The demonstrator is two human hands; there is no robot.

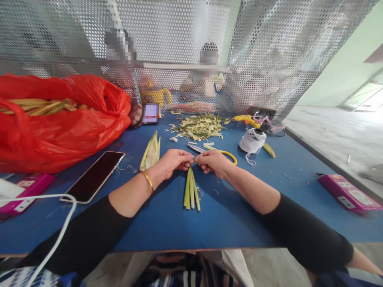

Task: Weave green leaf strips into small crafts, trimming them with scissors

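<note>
My left hand and my right hand meet fingertip to fingertip over the middle of the blue table. Below them, a small fan of green leaf strips spreads toward me, its narrow top end at my left fingertips. My right fingers are pinched close by that end; what is between them is too small to make out. Just behind my right hand lie scissors with a yellow handle, partly covered by it. Beside my left wrist rests a pale folded husk bundle.
A heap of cut leaf scraps lies at the back. To its right are a white thread spool and a yellow glue gun. On the left are a phone and a red plastic bag; a power strip sits right.
</note>
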